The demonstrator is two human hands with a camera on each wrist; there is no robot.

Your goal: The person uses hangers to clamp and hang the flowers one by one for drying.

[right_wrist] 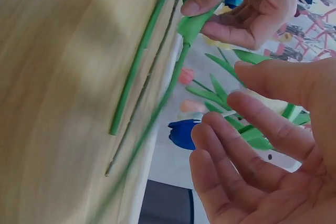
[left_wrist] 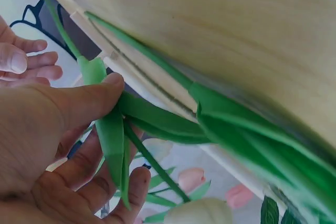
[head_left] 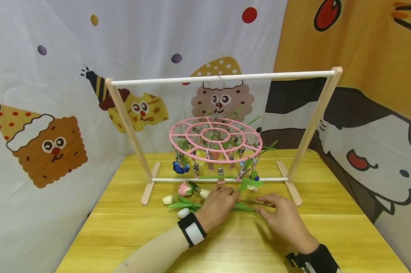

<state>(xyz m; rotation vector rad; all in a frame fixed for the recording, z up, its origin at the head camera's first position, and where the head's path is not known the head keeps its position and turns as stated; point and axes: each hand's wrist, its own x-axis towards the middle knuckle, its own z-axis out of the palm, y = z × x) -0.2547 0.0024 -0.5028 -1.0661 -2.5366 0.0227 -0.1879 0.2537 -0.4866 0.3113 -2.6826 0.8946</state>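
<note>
My left hand (head_left: 219,206) pinches the green stem and leaves of a white tulip (left_wrist: 199,212) between thumb and fingers, just above the table. The tulip's stem (right_wrist: 167,90) runs out toward my right hand (head_left: 284,220), which is held with relaxed, spread fingers beside the stem ends and grips nothing. Beneath and around the left hand lie more artificial flowers: a pink rose (head_left: 185,189), a white tulip (head_left: 167,200) at the left and another white tulip (head_left: 183,213) nearer me. In the right wrist view, a green stem (right_wrist: 128,87) and a thin dark stem (right_wrist: 142,87) lie side by side on the wood.
Behind the hands, a round pink clip hanger (head_left: 216,162) hangs from the white bar (head_left: 171,80) of a wooden stand (head_left: 309,132). Several flowers are clipped to it, among them a blue flower (head_left: 180,167). The stand's feet and lower white rod (head_left: 266,179) sit on the wooden table (head_left: 116,235).
</note>
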